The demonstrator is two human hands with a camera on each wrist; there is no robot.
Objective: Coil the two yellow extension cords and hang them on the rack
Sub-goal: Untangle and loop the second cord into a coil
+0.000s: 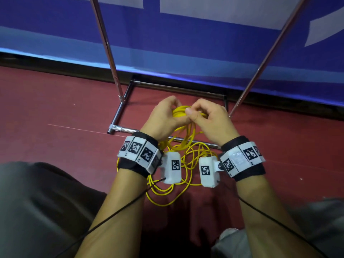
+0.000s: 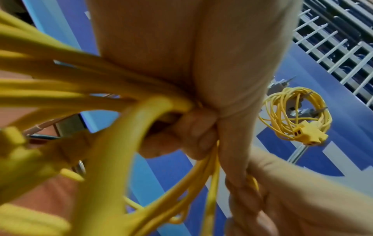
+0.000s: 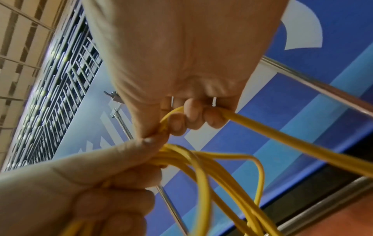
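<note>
A yellow extension cord (image 1: 181, 112) is gathered in loops between both hands above the rack's base. My left hand (image 1: 163, 116) grips the bundle of loops (image 2: 113, 95), fingers curled round it. My right hand (image 1: 206, 116) pinches a strand (image 3: 282, 140) of the same cord and touches the left hand. The rest of the cord (image 1: 167, 190) lies loose on the red floor below my wrists. In the left wrist view a second yellow cord (image 2: 296, 115), coiled, hangs high on the rack with its socket end dangling.
The chrome rack's two uprights (image 1: 108, 51) (image 1: 268, 54) rise on either side of my hands, and its base bars (image 1: 128, 129) lie on the red floor. A blue and white banner (image 1: 186, 43) stands behind. My grey-clad knees (image 1: 37, 202) frame the bottom.
</note>
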